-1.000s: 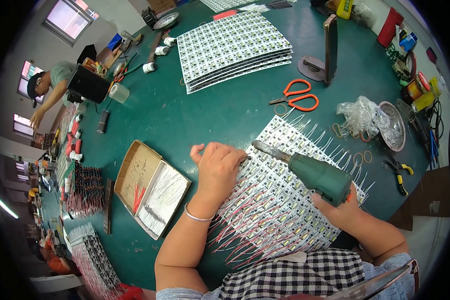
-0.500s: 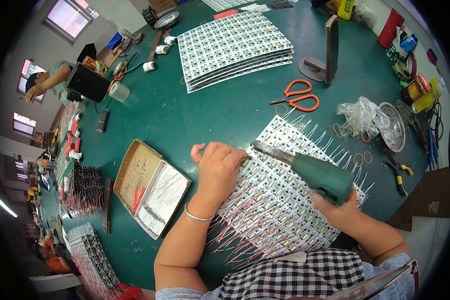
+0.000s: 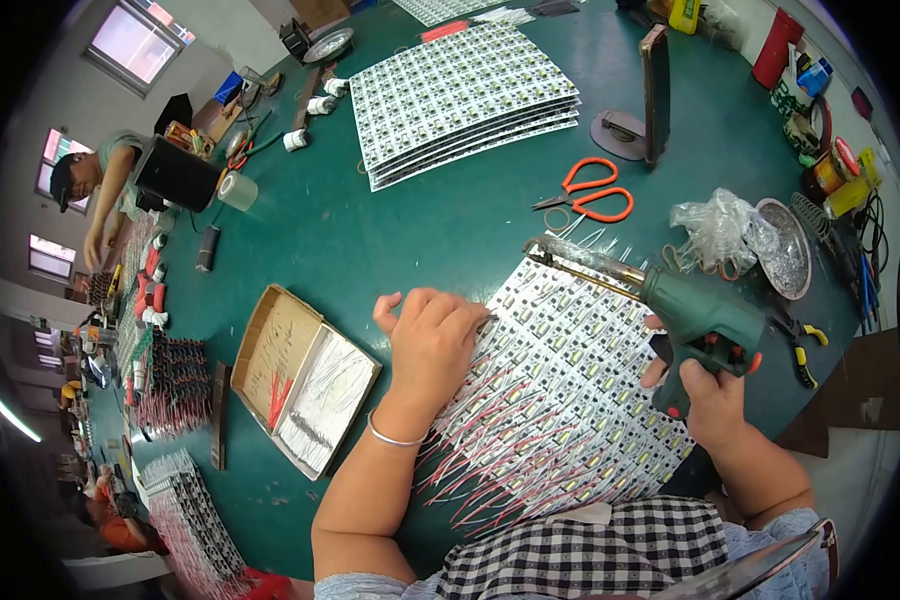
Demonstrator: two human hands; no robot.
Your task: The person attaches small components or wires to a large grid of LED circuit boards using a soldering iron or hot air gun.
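My right hand (image 3: 718, 405) grips a green soldering gun (image 3: 705, 308) by its handle. The gun's metal tip points left, above the far corner of a white circuit board sheet (image 3: 575, 375) with rows of small parts. My left hand (image 3: 430, 345) is closed at the sheet's left edge, thumb and finger pinched together; what lies between them is too small to make out. Red and white wires (image 3: 485, 440) fan out from the near left side of the sheet. An open cardboard box (image 3: 315, 385) holding thin white and red wires sits left of my left forearm.
Orange-handled scissors (image 3: 610, 190) lie beyond the sheet, with a stack of circuit boards (image 3: 460, 100) farther back. To the right are crumpled plastic (image 3: 715, 230), a metal dish (image 3: 785, 250) and pliers (image 3: 802, 350). A person (image 3: 100, 185) works at far left beside wired boards.
My right hand has drawn the soldering gun right, and its tip has moved up away from my left fingers. My left hand stays nearly still. The other person's arm has lowered.
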